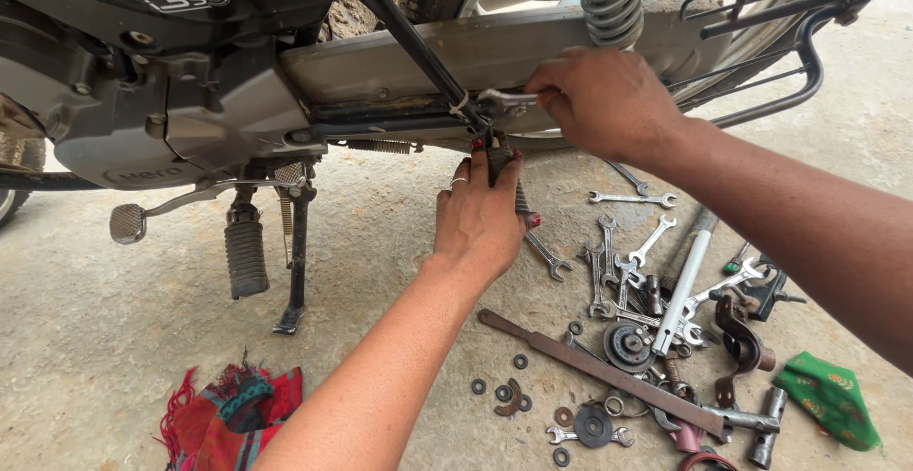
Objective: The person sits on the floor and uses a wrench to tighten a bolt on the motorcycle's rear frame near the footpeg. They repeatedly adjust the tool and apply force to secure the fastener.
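A black and grey motorcycle [219, 81] stands on a bare grey concrete floor [95, 319], outdoors it seems. The right hand [599, 100] has its fingers closed round a silver steel open-ended spanner [504, 101] at the long grey chain cover [475, 57]. Just below, the left hand [485, 219] grips a dark ribbed footpeg [498, 162]. Right of those fingers lie scattered spanners [618, 262], a rusty flat bar [599, 371] and washers [504, 393]; a red fringed cloth [228, 414] lies lower left.
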